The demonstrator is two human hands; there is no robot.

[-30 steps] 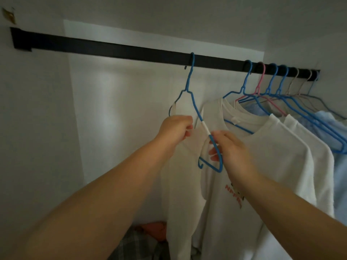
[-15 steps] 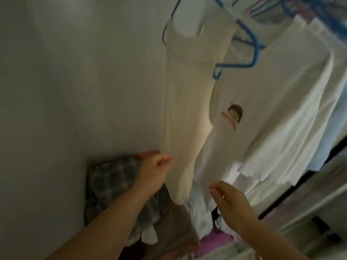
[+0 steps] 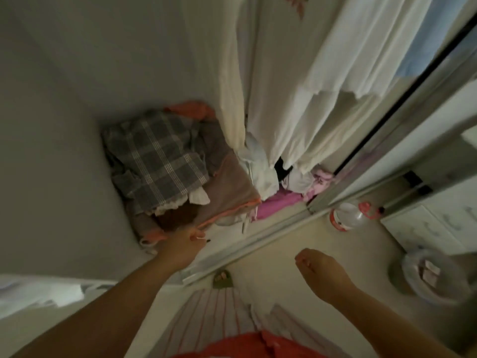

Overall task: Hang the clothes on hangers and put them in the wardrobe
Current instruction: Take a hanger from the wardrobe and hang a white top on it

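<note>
Hung white garments (image 3: 278, 73) drape above and beyond both hands. The heap of clothes (image 3: 165, 164) lies just beyond the left hand (image 3: 184, 245), whose grip state cannot be told. Right hand (image 3: 320, 270), loosely curled, holds nothing. Best: lift one top garment only.

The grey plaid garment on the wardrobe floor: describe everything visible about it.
The grey plaid garment is soft woven-looking cloth, grey with paler check lines, lying crumpled on top of the pile of clothes in the wardrobe's back left corner. It rests on a brownish piece with orange trim; an orange item shows behind it and white frilly fabric pokes out beneath its near edge. The hanging cream garment ends just right of it. Neither hand touches it; the left hand reaches toward the pile's near edge.
</note>
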